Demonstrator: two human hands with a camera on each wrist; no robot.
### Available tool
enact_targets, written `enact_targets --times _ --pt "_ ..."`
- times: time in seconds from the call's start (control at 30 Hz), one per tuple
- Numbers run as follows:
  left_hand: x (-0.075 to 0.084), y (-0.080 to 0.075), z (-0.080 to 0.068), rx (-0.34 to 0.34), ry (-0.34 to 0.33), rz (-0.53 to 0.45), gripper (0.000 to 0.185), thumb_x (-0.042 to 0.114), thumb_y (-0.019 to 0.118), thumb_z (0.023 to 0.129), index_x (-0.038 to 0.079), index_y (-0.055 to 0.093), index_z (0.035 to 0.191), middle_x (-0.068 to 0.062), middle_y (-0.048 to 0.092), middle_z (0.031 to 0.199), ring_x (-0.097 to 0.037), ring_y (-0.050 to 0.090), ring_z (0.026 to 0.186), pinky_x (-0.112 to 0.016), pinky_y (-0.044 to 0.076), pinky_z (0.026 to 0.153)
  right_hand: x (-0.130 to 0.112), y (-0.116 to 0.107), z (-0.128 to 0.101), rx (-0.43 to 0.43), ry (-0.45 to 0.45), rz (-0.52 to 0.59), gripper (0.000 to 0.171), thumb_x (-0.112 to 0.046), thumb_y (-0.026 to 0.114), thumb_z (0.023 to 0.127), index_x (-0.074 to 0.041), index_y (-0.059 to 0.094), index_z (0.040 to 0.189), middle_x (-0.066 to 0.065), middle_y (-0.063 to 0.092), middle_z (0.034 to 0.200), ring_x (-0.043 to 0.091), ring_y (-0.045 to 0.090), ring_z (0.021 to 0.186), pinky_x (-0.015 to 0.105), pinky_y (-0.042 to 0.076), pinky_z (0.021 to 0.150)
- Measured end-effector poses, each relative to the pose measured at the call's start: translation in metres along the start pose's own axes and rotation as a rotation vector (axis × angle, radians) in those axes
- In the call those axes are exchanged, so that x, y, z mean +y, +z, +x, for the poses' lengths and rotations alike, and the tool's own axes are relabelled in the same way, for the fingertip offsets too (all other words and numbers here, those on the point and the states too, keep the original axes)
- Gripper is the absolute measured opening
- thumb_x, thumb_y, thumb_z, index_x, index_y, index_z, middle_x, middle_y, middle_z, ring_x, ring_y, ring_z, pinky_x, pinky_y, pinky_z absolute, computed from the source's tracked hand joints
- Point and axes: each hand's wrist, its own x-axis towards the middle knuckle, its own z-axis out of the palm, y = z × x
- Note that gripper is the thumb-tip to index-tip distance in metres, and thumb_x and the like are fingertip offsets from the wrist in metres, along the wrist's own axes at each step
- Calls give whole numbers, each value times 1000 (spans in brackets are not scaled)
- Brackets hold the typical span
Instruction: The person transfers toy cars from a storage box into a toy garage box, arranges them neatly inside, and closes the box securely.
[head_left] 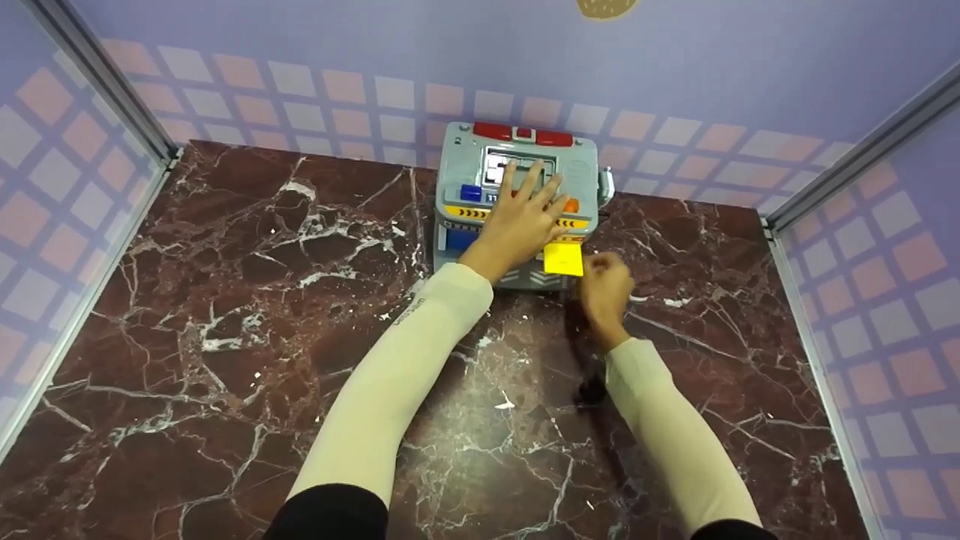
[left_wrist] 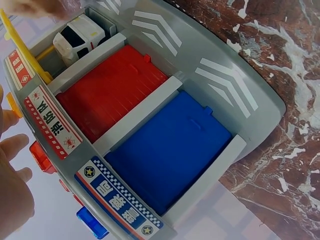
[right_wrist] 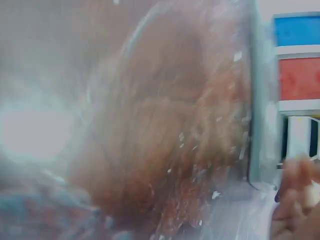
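A grey toy garage stands against the back wall, with blue and red doors down and a yellow door swung up. Inside the bay with the raised door sits a white toy car. My left hand lies spread over the garage's top, fingers straight, close to an orange button. Just right of the yellow door is my right hand, its fingers loosely bent and nothing seen in them. In the right wrist view its blurred fingers overlap the car's end.
A red marbled tabletop with white veins and small white flecks spreads around the garage. Tiled-pattern panels enclose it at the back and both sides. A grey handle sticks out from the garage's right side.
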Motion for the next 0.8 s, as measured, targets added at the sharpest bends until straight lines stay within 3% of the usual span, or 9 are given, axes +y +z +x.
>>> enact_targets --times 0.07,0.13,0.23,0.3,0.37,0.5,0.8 --pt "0 -1 0 -7 -3 -5 56 54 28 97 25 35 144 -1 21 154 -33 9 142 -61 0 111 0 -9 -4 105 -143 77 9 -17 61 85 -8 64 84 3 62 59 11 52 48 24 40 45" --pt "0 -1 0 3 -3 5 56 54 28 97 25 35 144 -1 22 154 -33 11 142 -61 2 111 2 -17 -11 133 -358 72 9 -16 60 86 -8 64 88 2 60 57 14 50 46 29 40 42" --pt "1 -1 -1 23 -6 20 55 54 29 97 25 37 143 -1 25 153 -33 13 141 -60 4 111 8 -26 -19 86 -658 -84 16 -15 56 86 -10 68 97 2 64 63 17 51 46 35 43 40" --pt "2 -1 -2 37 -8 31 55 54 29 96 26 38 143 -1 27 153 -33 15 141 -60 6 111 14 -28 -23 37 -762 -213 21 -16 56 86 -14 69 102 2 63 64 19 49 44 39 42 39" --pt "1 1 -3 39 -15 31 55 55 30 96 26 39 142 -1 27 152 -33 16 141 -60 6 111 20 -25 -24 -15 -799 -310 26 -16 56 85 -17 69 108 3 63 64 22 49 43 40 42 38" --pt "0 4 -5 45 -19 11 55 54 32 96 25 41 141 -2 29 152 -33 17 140 -60 7 111 25 -18 -23 -106 -785 -429 37 -13 60 81 -20 65 117 7 58 56 28 49 42 45 39 38" --pt "-1 0 -2 41 -11 -11 54 54 31 96 27 39 142 -1 33 150 -34 17 140 -61 7 111 15 -10 -17 -200 -647 -560 47 -13 60 79 -22 59 125 13 62 63 37 54 47 50 41 39"
